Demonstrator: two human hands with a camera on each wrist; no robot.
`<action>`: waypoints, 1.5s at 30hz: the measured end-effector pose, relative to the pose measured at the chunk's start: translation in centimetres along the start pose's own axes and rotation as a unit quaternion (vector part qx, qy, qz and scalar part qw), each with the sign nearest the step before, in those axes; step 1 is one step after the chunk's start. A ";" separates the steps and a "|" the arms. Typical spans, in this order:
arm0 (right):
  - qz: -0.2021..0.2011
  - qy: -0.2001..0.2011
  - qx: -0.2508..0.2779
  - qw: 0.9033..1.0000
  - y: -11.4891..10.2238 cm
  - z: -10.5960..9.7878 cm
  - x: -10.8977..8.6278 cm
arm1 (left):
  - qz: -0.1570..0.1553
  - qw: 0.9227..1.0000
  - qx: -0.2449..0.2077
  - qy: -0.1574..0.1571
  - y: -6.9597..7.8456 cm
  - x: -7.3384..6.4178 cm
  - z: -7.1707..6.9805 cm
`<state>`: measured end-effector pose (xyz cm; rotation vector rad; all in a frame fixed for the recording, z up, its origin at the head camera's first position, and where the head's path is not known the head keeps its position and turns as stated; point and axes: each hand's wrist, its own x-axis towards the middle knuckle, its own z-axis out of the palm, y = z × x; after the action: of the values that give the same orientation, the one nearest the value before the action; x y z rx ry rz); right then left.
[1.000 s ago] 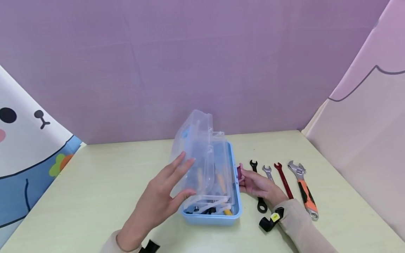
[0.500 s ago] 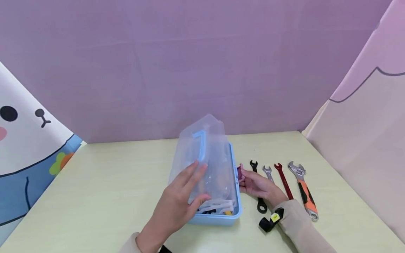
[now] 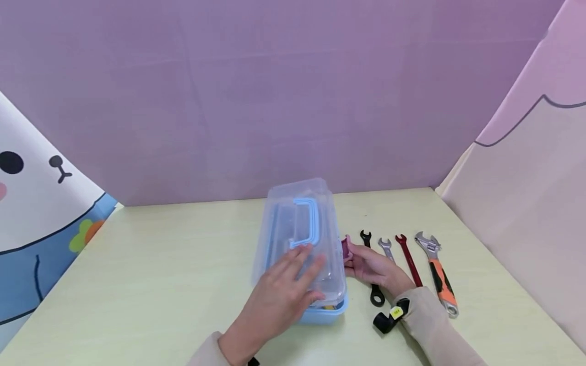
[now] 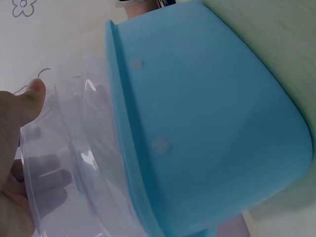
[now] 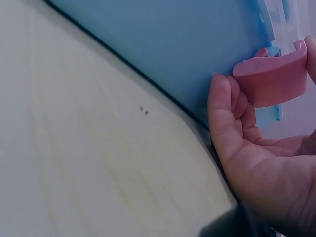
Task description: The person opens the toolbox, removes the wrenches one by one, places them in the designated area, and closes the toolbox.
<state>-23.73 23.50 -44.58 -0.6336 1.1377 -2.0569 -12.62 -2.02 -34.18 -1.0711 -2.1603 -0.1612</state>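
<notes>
A toolbox with a light blue base point(image 3: 320, 317) stands on the table under a clear lid point(image 3: 330, 277) with a blue handle point(image 3: 314, 223). My left hand point(image 3: 283, 291) lies on the lid's near part, fingers extended just below the handle. In the left wrist view, the fingers show through the clear plastic. The lid sits low, leaving a gap at the near end where a bit of yellow shows inside. On the right side, my right hand point(image 3: 373, 267) pinches a pink latch point(image 5: 271, 81), which stands out from the blue wall.
To the right lie a black wrench point(image 3: 377, 295), a silver wrench point(image 3: 385, 245), a red wrench point(image 3: 408, 259) and an adjustable wrench point(image 3: 442, 282) with an orange and black grip. The right forearm passes over some of them. A purple backdrop point(image 3: 293, 101) rises behind the table.
The lid has swung down to the right from a steep tilt to nearly flat over the base, my left hand moving with it. My right hand stays at the pink latch.
</notes>
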 end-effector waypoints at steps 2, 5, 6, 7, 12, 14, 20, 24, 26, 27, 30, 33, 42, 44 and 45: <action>-0.002 0.003 -0.005 1.000 0.0 -0.1 -0.1 | 0.011 1.000 0.015 -0.003 0.2 0.1 0.3; -0.003 0.005 -0.012 1.000 0.0 -0.1 0.0 | 0.022 0.999 0.029 -0.007 0.4 0.2 0.7; -0.003 0.005 -0.016 1.000 0.0 -0.2 0.0 | 0.026 0.999 0.032 -0.009 0.5 0.1 0.9; -0.003 0.005 -0.016 1.000 0.0 -0.2 0.0 | 0.029 0.999 0.032 -0.011 0.6 0.1 1.0; -0.007 0.001 -0.004 1.000 0.0 -0.3 0.1 | 0.037 0.999 0.028 -0.024 0.9 0.1 1.5; -0.008 0.000 -0.001 1.000 -0.1 -0.3 0.1 | 0.039 0.998 0.031 -0.025 0.9 0.1 1.7; 0.000 0.016 -0.008 1.000 -0.3 0.0 0.2 | 0.041 0.998 0.042 -0.032 1.0 0.0 1.7; 0.004 0.026 -0.023 0.999 -0.4 0.2 0.1 | 0.039 0.998 0.042 -0.036 1.0 0.0 1.7; 0.006 0.030 -0.037 0.999 -0.5 0.3 0.1 | 0.039 0.998 0.042 -0.037 1.1 0.0 1.6; 0.007 0.034 -0.045 0.998 -0.5 0.4 0.1 | 0.039 0.998 0.042 -0.037 1.1 0.0 1.6; 0.015 0.060 -0.075 0.995 -0.8 0.8 0.2 | 0.037 0.998 0.040 -0.038 1.0 0.0 1.6; 0.027 0.104 -0.105 0.989 -1.2 1.4 0.3 | 0.036 0.998 0.037 -0.039 1.0 0.1 1.6; 0.053 0.231 -0.156 0.959 -2.0 3.2 0.4 | 0.033 0.998 0.037 -0.038 1.1 0.0 1.6; 0.057 0.251 -0.164 0.952 -2.1 3.5 0.4 | 0.032 0.998 0.035 -0.040 1.1 0.1 1.6; 0.058 0.259 -0.167 0.950 -2.1 3.6 0.4 | 0.032 0.998 0.034 -0.041 1.1 0.1 1.6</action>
<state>-22.19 22.14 -40.95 -0.1632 1.8044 -1.9967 -12.71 -0.63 -35.54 -1.1239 -2.1845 -0.0135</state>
